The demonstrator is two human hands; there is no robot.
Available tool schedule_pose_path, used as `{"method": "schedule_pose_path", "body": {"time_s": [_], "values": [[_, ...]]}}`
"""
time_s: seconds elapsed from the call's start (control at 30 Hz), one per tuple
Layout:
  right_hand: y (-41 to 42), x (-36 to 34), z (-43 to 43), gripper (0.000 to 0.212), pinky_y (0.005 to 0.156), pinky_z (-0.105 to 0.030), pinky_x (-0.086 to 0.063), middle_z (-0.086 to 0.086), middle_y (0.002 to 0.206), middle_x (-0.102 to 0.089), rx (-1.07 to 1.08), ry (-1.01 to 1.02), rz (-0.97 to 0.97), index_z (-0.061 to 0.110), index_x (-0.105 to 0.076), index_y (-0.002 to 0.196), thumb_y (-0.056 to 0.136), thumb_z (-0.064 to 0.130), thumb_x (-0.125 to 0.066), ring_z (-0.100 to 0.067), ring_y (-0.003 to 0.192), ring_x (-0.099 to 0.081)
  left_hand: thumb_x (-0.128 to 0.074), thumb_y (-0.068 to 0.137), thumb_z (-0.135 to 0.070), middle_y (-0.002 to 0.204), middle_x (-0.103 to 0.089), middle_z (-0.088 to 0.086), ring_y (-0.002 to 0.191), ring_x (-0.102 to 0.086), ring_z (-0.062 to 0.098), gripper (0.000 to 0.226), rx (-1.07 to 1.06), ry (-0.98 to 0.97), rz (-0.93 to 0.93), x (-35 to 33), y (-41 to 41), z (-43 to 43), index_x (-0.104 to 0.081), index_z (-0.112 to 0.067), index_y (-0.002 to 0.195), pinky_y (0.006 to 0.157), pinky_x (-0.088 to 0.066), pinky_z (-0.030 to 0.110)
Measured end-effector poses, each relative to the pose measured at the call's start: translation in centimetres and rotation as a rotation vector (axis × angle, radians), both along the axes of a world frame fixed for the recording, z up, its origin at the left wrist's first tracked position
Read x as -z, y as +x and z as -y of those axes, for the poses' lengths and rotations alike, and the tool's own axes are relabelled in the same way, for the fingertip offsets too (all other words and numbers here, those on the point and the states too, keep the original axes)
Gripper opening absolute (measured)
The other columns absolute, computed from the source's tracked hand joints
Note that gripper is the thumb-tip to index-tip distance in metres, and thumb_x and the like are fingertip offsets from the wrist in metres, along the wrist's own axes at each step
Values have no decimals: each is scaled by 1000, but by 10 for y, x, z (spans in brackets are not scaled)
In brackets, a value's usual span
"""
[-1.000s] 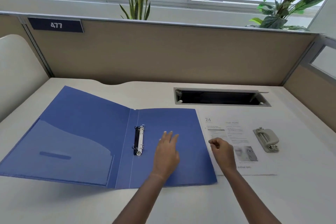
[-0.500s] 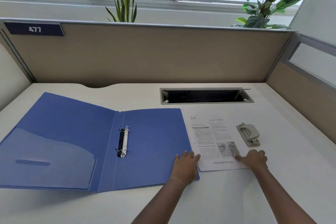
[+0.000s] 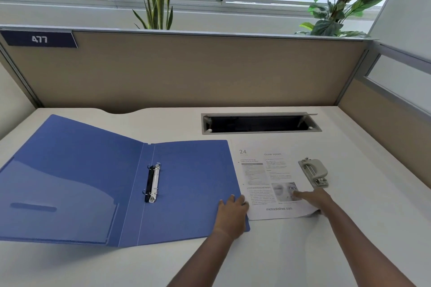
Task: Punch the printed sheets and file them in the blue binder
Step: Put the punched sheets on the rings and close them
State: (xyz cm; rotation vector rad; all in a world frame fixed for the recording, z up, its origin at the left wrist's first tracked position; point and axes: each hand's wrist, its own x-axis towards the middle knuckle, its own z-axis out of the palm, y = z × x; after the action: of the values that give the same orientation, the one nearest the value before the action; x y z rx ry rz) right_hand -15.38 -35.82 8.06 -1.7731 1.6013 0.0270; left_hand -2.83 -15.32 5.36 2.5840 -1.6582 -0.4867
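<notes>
Printed sheets (image 3: 268,179): flat on the desk (image 3: 349,240), right of centre, text side up, page headed "24". Near right corner is lifted off the surface.
Blue binder (image 3: 93,189): open and flat, left of the sheets; its right edge runs along their left edge, overlap cannot be told. Ring mechanism (image 3: 152,183) lies beside the spine; rings look parted at the top.
Left hand (image 3: 232,215): palm down on the binder's near right corner, fingers (image 3: 233,199) straight and together, tips at the seam between cover and sheets, holding nothing.
Right hand (image 3: 314,199): on the sheets' near right part, forefinger stretched along the page photo. Other fingers are hidden by the back of the hand; whether they pinch the lifted corner cannot be told.
Hole punch (image 3: 313,172): grey, at the sheets' right edge, just beyond the right hand.
Cable slot (image 3: 260,123): lid up, behind the sheets.
Partition (image 3: 186,72): beige, behind the desk, plate "477" (image 3: 39,39) top left.
Plants (image 3: 158,0): two, behind the partition.
</notes>
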Motion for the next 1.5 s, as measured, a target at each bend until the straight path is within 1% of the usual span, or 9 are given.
{"method": "schedule_pose_path", "body": {"time_s": [0.2,0.4,0.53,0.73,0.9,1.0,1.07,1.23,1.5], "values": [[-1,-4,4,38,56,-31,-45,-15,88,-60,124,213,248,-5,-53,117,82,5,-64,-26,72,-57,-37,94,-9,151,-25,6,136,-26,30,42,19,1,-1,-1,2,-3,-35,-7,136,108,-27,51],[-5,-23,12,31,57,-28,-48,-17,100,-59,14,13,406,1,-60,113,82,-2,-60,-30,87,-56,-33,92,-5,145,-38,6,133,-33,27,39,-58,-22,-193,-12,7,1,-46,-7,128,110,-26,47],[-2,-50,13,25,56,-28,-46,-16,88,-62,-2,-58,615,-2,-61,108,83,-2,-59,-28,76,-56,-34,95,-11,138,-48,7,124,-46,25,40,-260,-288,-568,-25,15,-3,-44,-12,133,101,-35,28],[9,-82,-15,6,37,-12,-41,11,48,-66,-45,77,945,7,-62,87,84,2,-59,-9,50,-59,-37,96,-39,127,-52,-6,117,-51,16,47,-585,-730,-939,-66,46,-9,-40,-13,135,96,-41,27],[29,-65,-56,60,51,-20,-53,7,73,-75,-163,252,991,15,-68,94,46,46,-86,-12,68,-68,-52,92,-21,94,-70,-8,84,-67,7,10,-596,-1031,-1147,-94,85,-33,-60,-24,96,73,-57,25],[44,-51,-76,21,52,-14,-51,4,74,-71,-196,220,952,7,-64,95,75,4,-71,-17,72,-63,-49,92,-8,76,-74,-14,72,-69,1,17,-551,-1085,-1088,-95,102,-50,-62,-18,94,69,-59,23],[53,-48,-88,24,52,-10,-50,2,77,-68,-216,170,925,3,-62,97,77,-11,-63,-18,73,-61,-48,92,-9,75,-74,-17,71,-68,-2,15,-508,-1094,-1069,-95,108,-60,-61,-16,97,67,-57,21],[69,-52,-106,30,70,-23,-50,-7,100,-63,-276,97,952,15,-55,102,81,-6,-61,-24,90,-59,-72,53,-65,93,-73,-15,88,-68,2,65,-433,-1157,-1068,-93,118,-81,-63,-24,102,72,-55,18],[73,-48,-124,35,61,-10,-55,7,96,-61,-300,86,1062,23,-51,107,83,0,-61,-8,89,-59,-64,54,-75,95,-71,-17,92,-65,2,62,-414,-1117,-1043,-90,114,-93,-62,-29,96,79,-54,20]]}}
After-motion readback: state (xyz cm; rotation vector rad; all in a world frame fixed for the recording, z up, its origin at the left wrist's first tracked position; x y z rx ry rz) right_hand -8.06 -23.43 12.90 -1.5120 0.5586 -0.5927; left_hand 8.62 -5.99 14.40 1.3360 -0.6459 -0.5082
